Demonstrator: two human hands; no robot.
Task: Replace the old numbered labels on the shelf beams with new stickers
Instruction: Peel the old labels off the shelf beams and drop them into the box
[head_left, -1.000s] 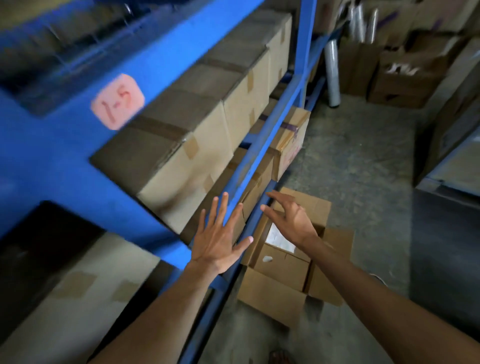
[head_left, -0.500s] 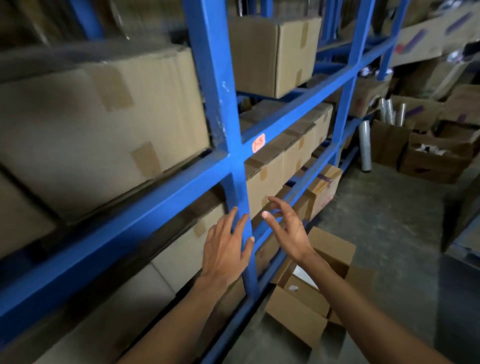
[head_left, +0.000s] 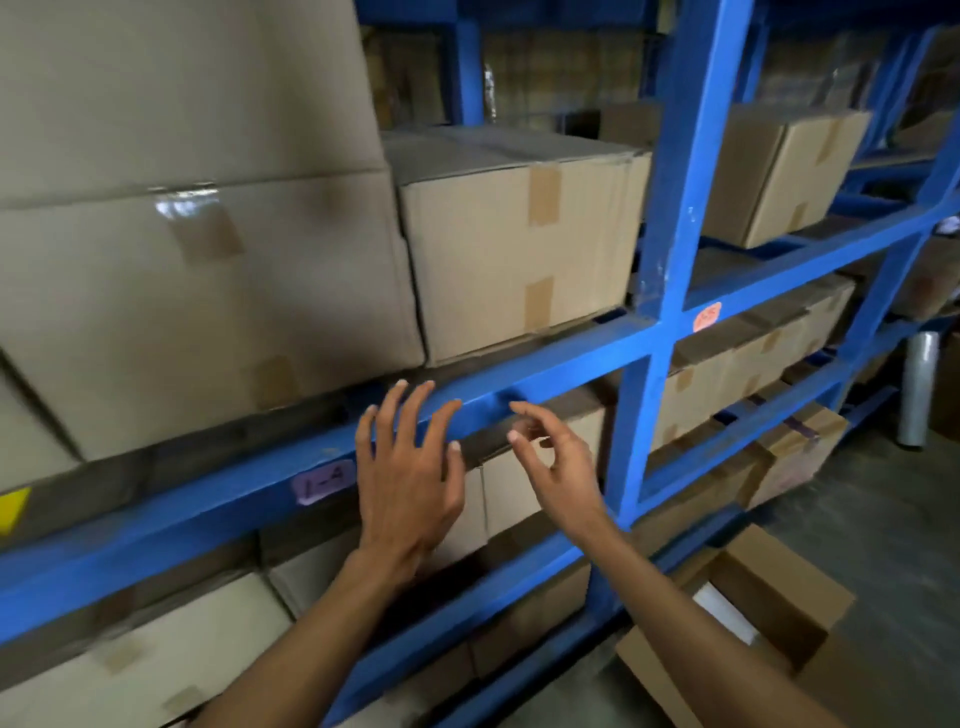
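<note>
Taped cardboard boxes stacked along the rack levels. Open cardboard box down on the concrete floor, lower right. Roll of clear stretch film standing upright at far right.

Beam front: the blue shelf beam has open air in front of it; both hands are raised there.
Label reach: the purple label on the beam is uncovered, with the left hand just beside it on the right.
Above beam: taped cartons fill the shelf to its front edge; only a thin dark slot is left under them.
Below beam: more cartons, set slightly back.
Right side: the blue upright blocks sideways passage; an orange label sits just past it.
Floor: an open box stands near the rack base.
</note>
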